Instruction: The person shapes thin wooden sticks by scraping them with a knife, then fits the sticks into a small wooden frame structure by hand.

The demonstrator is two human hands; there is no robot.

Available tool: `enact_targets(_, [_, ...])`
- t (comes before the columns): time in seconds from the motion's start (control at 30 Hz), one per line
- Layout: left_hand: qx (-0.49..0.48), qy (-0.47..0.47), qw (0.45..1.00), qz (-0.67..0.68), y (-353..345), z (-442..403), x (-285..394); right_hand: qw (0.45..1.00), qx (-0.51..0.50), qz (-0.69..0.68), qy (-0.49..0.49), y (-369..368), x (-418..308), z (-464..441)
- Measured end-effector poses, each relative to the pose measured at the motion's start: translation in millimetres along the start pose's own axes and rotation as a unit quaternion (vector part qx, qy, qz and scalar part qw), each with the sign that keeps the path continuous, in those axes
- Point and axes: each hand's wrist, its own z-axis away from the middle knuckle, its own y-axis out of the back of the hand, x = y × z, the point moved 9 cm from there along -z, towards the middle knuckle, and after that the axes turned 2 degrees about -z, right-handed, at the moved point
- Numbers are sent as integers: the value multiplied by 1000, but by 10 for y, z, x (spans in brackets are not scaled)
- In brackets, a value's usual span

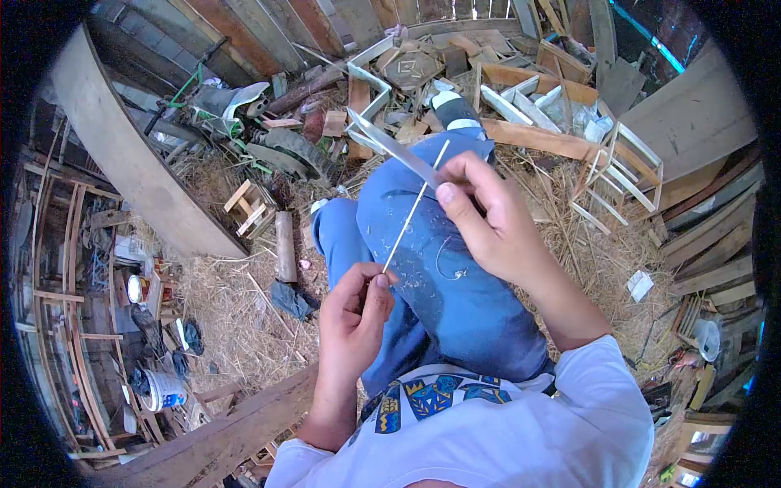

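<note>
My left hand (355,313) pinches the lower end of a thin pale stick (407,218), which slants up to the right over my blue trousers (455,305). Above my right knee, my right hand (480,203) is closed on a flat, pointed metal blade (392,146). The blade points up and to the left and crosses the stick near its upper end. My right fingers hide the blade's near end. Small pale shavings lie on the trouser leg.
Straw and wood scraps cover the ground. A small wooden frame (250,208) and a log (285,246) lie to the left, near a wheel (297,153). A white slatted frame (620,175) stands at the right. A white bucket (163,390) is at the lower left.
</note>
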Motion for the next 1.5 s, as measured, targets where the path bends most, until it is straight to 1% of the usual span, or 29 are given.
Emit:
enact_targets(0.03, [9, -11, 1000, 1, 21, -5, 31, 998, -43, 35, -34, -13, 53, 20])
enact_targets(0.17, [33, -34, 999, -5, 28, -1, 112, 995, -64, 78, 3, -140, 9, 195])
enact_targets(0.2, [33, -30, 999, -5, 39, -2, 113, 991, -93, 92, 41, -253, -78, 285])
enact_targets(0.3, [27, -15, 999, 15, 52, -6, 139, 991, -79, 93, 54, -226, -119, 283])
enact_targets(0.33, [21, -1, 999, 36, 38, 11, 128, 996, -50, 74, 1, -112, -37, 190])
enact_targets(0.37, [21, 0, 999, 37, 34, 29, 133, 996, -51, 75, 0, -112, -37, 213])
enact_targets(0.43, [0, 7, 999, 53, 7, 30, 149, 988, -114, 90, 50, -267, -110, 274])
enact_targets(0.47, [1, 5, 999, 51, 14, 23, 161, 980, -123, 102, 116, -361, -214, 361])
enact_targets(0.57, [15, 21, 998, 51, 39, 34, 126, 989, -92, 100, 65, -229, -115, 252])
enact_targets(0.6, [2, 19, 998, 59, 26, 40, 143, 990, -49, 114, 61, -108, -137, 151])
enact_targets(0.63, [-11, 14, 998, 66, 4, 42, 159, 990, -51, 115, 60, -124, -124, 179])
enact_targets(0.7, [-5, 12, 998, 68, 11, 31, 123, 980, -113, 113, 115, -310, -183, 310])
enact_targets(0.73, [-1, 12, 998, 70, 23, 21, 112, 974, -158, 127, 104, -394, -199, 382])
enact_targets(0.77, [-2, 11, 998, 68, 22, 10, 116, 974, -155, 126, 104, -385, -180, 358])
enact_targets(0.83, [25, -20, 999, 43, 59, 17, 162, 991, -72, 84, 70, -189, -97, 218])
enact_targets(0.87, [26, -18, 999, 45, 38, 30, 164, 991, -42, 114, 59, -84, -92, 140])
enact_targets(0.9, [38, -20, 999, 31, 31, 35, 187, 991, -44, 115, 60, -105, -90, 174])
enact_targets(0.97, [47, -24, 999, 11, 52, 18, 206, 982, -115, 92, 117, -332, -184, 355])
enact_targets(1.0, [44, -33, 998, 11, 67, 1, 192, 971, -149, 135, 127, -402, -226, 411])
enact_targets(1.03, [42, -40, 998, 11, 72, -3, 185, 972, -147, 134, 125, -377, -206, 369])
enact_targets(1.1, [41, -36, 998, 11, 44, 22, 228, 991, -54, 96, 79, -115, -91, 179])
enact_targets(1.13, [41, -37, 998, 12, 26, 27, 250, 989, -26, 128, 73, -31, -120, 126])
enact_targets(1.17, [42, -39, 998, 13, 11, 28, 245, 988, -26, 129, 75, -56, -136, 168])
enact_targets(1.23, [51, -34, 998, 27, 27, 32, 217, 980, -126, 94, 118, -345, -233, 369])
enact_targets(1.27, [49, -34, 998, 24, 38, 25, 226, 970, -144, 133, 144, -376, -281, 408])
enact_targets(1.3, [42, -39, 998, 17, 39, 28, 246, 970, -143, 132, 142, -349, -258, 362])
enact_targets(1.37, [37, -41, 998, 15, 11, 63, 262, 992, -31, 95, 72, -59, -111, 162])
enact_targets(1.43, [47, -21, 998, 22, -6, 75, 248, 989, -36, 116, 85, -98, -140, 224])
enact_targets(1.5, [45, -31, 998, 16, 21, 52, 233, 971, -141, 123, 147, -389, -277, 432])
